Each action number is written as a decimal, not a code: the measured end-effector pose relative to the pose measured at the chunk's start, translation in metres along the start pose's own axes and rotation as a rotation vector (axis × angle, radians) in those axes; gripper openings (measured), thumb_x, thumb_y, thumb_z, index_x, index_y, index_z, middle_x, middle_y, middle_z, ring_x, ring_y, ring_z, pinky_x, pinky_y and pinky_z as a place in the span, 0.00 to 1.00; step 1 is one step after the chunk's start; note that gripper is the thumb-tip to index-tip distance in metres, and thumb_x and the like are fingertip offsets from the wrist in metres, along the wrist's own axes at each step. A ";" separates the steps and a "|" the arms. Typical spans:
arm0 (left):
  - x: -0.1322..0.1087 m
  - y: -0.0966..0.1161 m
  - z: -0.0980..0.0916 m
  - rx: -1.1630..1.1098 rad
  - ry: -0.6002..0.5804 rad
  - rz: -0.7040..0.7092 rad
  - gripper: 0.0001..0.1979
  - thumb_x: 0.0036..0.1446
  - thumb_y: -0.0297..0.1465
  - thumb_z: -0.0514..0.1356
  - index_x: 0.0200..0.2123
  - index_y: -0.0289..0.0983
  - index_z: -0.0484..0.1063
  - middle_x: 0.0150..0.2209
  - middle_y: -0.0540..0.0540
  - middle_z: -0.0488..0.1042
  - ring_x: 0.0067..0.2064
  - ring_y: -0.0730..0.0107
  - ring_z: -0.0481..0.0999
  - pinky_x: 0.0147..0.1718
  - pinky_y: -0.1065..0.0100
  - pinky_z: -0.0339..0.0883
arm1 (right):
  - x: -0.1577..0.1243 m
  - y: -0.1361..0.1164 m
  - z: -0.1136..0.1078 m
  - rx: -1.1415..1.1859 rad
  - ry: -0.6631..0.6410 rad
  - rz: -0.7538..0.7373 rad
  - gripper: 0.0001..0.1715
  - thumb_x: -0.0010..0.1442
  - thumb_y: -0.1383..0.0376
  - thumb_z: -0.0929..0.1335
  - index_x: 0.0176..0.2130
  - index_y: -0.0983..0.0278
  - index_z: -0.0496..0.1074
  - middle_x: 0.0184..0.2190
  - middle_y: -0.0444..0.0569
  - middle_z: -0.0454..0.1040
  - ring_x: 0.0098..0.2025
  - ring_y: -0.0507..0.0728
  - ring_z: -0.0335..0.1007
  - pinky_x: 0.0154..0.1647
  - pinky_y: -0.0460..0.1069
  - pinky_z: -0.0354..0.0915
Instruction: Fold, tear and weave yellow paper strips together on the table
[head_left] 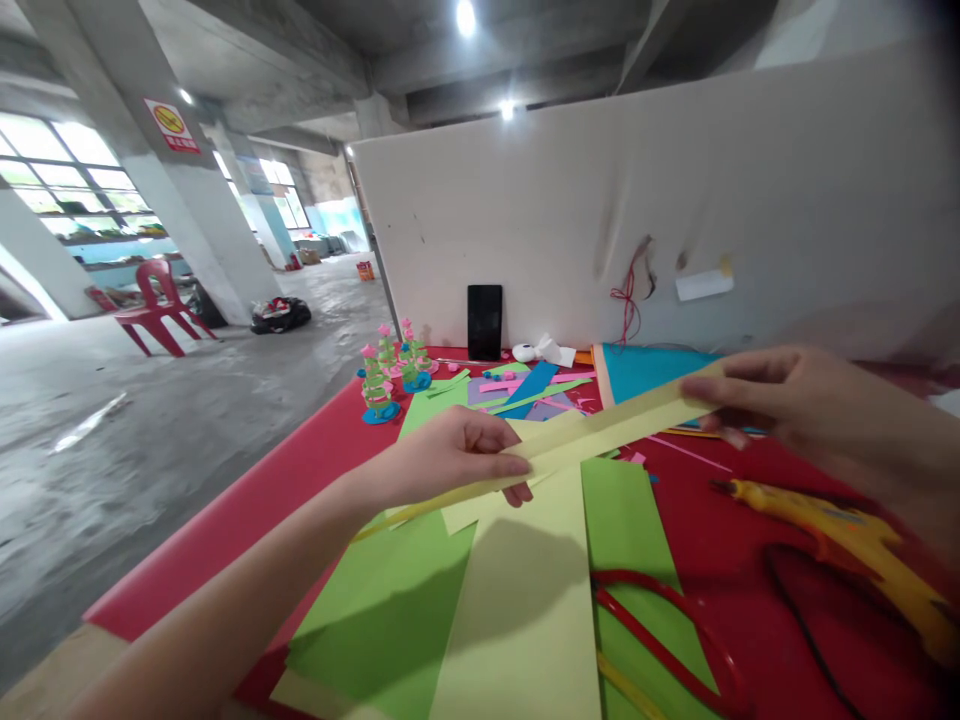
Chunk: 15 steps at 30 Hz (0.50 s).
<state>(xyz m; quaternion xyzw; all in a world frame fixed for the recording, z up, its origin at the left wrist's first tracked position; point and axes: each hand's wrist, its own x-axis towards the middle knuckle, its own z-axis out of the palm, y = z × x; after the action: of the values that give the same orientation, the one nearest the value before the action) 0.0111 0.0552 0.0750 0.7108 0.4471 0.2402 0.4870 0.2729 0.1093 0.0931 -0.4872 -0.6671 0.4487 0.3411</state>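
Observation:
Both of my hands hold a long pale yellow paper strip (600, 435) above the red table (247, 510). My left hand (450, 455) pinches the strip near its lower left part, thumb on top and fingers curled under. My right hand (795, 400) is closed on the strip's upper right end. Under the strip lie green paper sheets (390, 610) and a light yellow-green sheet (525, 600).
A yellow glue gun (840, 535) lies at right, red-handled scissors (660, 640) by the green sheet. Small paper trees (379, 385), coloured paper scraps (525, 390), a black phone (484, 320) and a blue sheet (645, 370) sit near a white partition wall (675, 200). A red chair (154, 305) stands far left.

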 end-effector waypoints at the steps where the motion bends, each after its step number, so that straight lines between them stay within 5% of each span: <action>1: 0.000 0.000 -0.001 0.030 0.005 -0.005 0.11 0.52 0.37 0.55 0.28 0.34 0.70 0.30 0.47 0.76 0.31 0.73 0.74 0.29 0.75 0.64 | 0.001 0.001 -0.005 -0.020 -0.001 -0.005 0.16 0.48 0.57 0.68 0.20 0.67 0.72 0.14 0.44 0.65 0.16 0.45 0.57 0.20 0.45 0.53; 4: -0.002 0.000 -0.007 0.149 0.004 -0.016 0.12 0.52 0.37 0.55 0.28 0.35 0.71 0.29 0.49 0.76 0.23 0.79 0.67 0.19 0.78 0.56 | 0.004 0.005 -0.018 -0.083 0.012 -0.013 0.17 0.48 0.56 0.68 0.24 0.68 0.74 0.15 0.45 0.67 0.18 0.45 0.58 0.21 0.46 0.53; 9: -0.009 -0.008 -0.032 0.371 -0.020 -0.058 0.12 0.50 0.38 0.56 0.25 0.35 0.73 0.25 0.50 0.75 0.16 0.83 0.56 0.14 0.77 0.45 | 0.013 0.017 -0.057 -0.074 0.299 0.094 0.18 0.45 0.55 0.69 0.27 0.69 0.74 0.16 0.45 0.67 0.18 0.45 0.58 0.23 0.52 0.52; 13: -0.014 -0.021 -0.061 0.475 -0.131 -0.172 0.08 0.48 0.36 0.58 0.26 0.38 0.74 0.26 0.50 0.75 0.25 0.74 0.71 0.20 0.78 0.58 | 0.018 0.025 -0.077 -0.074 0.309 0.143 0.20 0.47 0.55 0.68 0.29 0.71 0.74 0.19 0.49 0.70 0.22 0.47 0.61 0.27 0.54 0.53; 15: -0.014 -0.024 -0.068 0.562 0.077 -0.127 0.07 0.49 0.33 0.57 0.30 0.39 0.74 0.30 0.49 0.76 0.31 0.70 0.73 0.28 0.76 0.64 | 0.017 0.021 -0.070 -0.067 0.291 0.152 0.18 0.47 0.57 0.68 0.28 0.72 0.74 0.17 0.47 0.68 0.20 0.46 0.59 0.25 0.53 0.53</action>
<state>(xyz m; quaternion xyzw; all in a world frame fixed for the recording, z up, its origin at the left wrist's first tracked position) -0.0588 0.0783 0.0822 0.7786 0.5581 0.1029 0.2677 0.3378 0.1470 0.0997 -0.6071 -0.5863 0.3755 0.3830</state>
